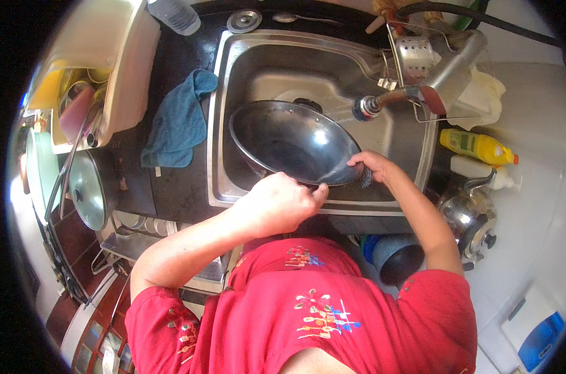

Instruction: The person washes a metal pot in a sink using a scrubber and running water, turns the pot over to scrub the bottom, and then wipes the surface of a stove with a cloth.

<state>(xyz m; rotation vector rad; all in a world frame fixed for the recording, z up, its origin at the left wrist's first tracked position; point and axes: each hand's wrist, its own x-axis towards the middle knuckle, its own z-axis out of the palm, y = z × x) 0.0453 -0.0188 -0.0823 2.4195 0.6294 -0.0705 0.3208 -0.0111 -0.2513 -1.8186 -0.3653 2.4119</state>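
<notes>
A dark metal wok [287,140] is tilted inside the stainless steel sink [217,180], its hollow facing up and towards me. My left hand [283,203] grips the wok's near edge, the thumb pointing right; the part under the fingers is hidden. At the wok's right rim, my right hand [374,166] presses a grey scouring pad [366,177], partly covered by the fingers. The faucet [369,107] reaches in from the right, and what looks like water runs from its tip behind the wok.
Left of the sink lie a blue cloth [182,121] and a glass lid [88,189]. A wire rack [428,119] with a perforated holder stands at the back right. Along the right are a yellow bottle [474,146] and a steel kettle [467,215]. A drain strainer [244,21] sits behind.
</notes>
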